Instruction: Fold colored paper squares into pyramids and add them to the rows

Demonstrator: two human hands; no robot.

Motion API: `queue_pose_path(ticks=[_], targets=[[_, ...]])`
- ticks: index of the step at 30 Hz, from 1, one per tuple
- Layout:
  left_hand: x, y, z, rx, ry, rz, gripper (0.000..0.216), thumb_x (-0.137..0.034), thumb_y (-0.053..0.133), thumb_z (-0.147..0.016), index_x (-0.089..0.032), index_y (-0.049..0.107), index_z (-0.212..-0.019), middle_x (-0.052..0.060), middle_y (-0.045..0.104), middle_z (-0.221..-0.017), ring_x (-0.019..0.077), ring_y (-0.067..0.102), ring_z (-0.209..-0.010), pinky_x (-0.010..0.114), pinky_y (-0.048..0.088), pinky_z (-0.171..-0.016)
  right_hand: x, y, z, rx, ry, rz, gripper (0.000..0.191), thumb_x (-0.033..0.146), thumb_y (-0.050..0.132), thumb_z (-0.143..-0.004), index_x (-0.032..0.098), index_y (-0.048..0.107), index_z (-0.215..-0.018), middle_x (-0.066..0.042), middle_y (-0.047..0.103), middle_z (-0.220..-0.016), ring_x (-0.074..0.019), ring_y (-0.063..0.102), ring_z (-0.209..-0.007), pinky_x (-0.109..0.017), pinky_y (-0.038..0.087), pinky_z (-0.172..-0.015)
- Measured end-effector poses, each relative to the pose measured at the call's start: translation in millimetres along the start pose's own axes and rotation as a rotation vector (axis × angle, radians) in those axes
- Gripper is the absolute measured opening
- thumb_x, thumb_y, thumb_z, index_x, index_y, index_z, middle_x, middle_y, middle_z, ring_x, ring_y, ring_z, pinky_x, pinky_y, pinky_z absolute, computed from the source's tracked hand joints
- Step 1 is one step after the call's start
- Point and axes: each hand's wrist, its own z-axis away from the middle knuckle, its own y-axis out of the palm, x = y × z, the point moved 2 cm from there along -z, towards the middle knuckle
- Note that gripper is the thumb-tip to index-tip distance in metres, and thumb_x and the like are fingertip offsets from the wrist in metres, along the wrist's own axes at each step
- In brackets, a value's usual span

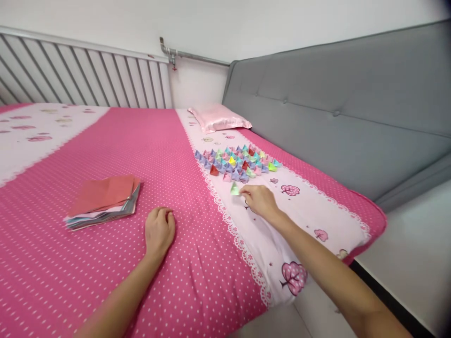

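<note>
My right hand [260, 199] pinches a light green folded paper boat [235, 189] by its right side, over the white printed band of the bedspread. Just beyond it, many small folded paper boats [232, 161] in purple, pink, blue, green, red and yellow stand close together in rows. My left hand [160, 228] rests on the pink dotted cloth, its fingers curled in with nothing visible in them. To its left lies a stack of coloured paper sheets [104, 195], orange-red on top with grey, white and blue edges showing below.
A pink satin pillow [220, 117] lies at the far end of the bed. The grey padded headboard [338, 94] rises along the right. White railings [88, 75] and a metal pipe [200, 57] run along the back wall. The bedspread's edge [380, 218] drops off at the right.
</note>
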Motion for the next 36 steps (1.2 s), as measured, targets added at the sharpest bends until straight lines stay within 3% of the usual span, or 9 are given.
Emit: queue_pose_path(ticks=[9,18,21,25,31,36], targets=[[-10.1,3.9,2.9,0.015,0.080,-0.220,0.027,-0.027,0.034,-0.085,-0.013,0.055,-0.095,0.012,0.060,-0.092,0.0248,0.054,-0.091,0.035,0.040,-0.083,-93.0,-25.6,-6.4,-0.029,0.229,0.111,0.027,0.019,0.048,-0.079,0.025,0.070,-0.094,-0.006,0.071,-0.096,-0.0227,0.063,-0.089,-0.031,0.046,-0.068],[-3.3,12.7,-2.3,0.017,0.104,-0.238,0.030,-0.030,0.034,-0.085,-0.011,0.056,-0.094,0.013,0.062,-0.087,0.0259,0.056,-0.088,0.035,0.041,-0.080,-167.8,-43.2,-20.6,-0.117,0.418,0.166,0.027,0.021,0.050,-0.079,0.027,0.071,-0.096,-0.005,0.071,-0.097,-0.0215,0.064,-0.090,-0.028,0.047,-0.070],[-2.8,13.2,-2.9,0.010,0.111,-0.241,0.032,-0.031,0.033,-0.085,-0.011,0.056,-0.095,0.013,0.062,-0.088,0.0263,0.056,-0.088,0.036,0.041,-0.080,-180.2,-44.9,-23.5,-0.139,0.445,0.159,0.026,0.022,0.051,-0.080,0.024,0.070,-0.098,-0.008,0.071,-0.098,-0.0234,0.065,-0.089,-0.030,0.048,-0.069],[-4.4,12.2,-2.2,0.017,0.098,-0.243,0.031,-0.030,0.033,-0.085,-0.011,0.056,-0.094,0.013,0.062,-0.088,0.0260,0.055,-0.087,0.036,0.041,-0.080,-158.3,-36.0,-30.8,-0.126,0.337,0.106,0.025,0.024,0.052,-0.081,0.025,0.070,-0.098,-0.005,0.072,-0.095,-0.0222,0.065,-0.088,-0.030,0.048,-0.069],[-7.6,9.5,1.5,0.028,0.056,-0.198,0.028,-0.027,0.034,-0.084,-0.012,0.056,-0.093,0.013,0.062,-0.090,0.0261,0.055,-0.089,0.036,0.041,-0.080,-59.4,2.5,-52.6,-0.054,0.040,0.007,0.023,0.026,0.051,-0.081,0.030,0.069,-0.095,0.002,0.071,-0.096,-0.0172,0.063,-0.091,-0.027,0.047,-0.075],[-6.6,9.8,4.9,0.027,0.032,-0.175,0.027,-0.026,0.035,-0.084,-0.013,0.056,-0.093,0.012,0.062,-0.091,0.0250,0.055,-0.089,0.036,0.041,-0.080,1.3,40.1,-74.0,-0.010,-0.035,-0.004,0.026,0.026,0.049,-0.083,0.030,0.068,-0.099,0.000,0.070,-0.099,-0.0189,0.062,-0.094,-0.029,0.047,-0.077]])
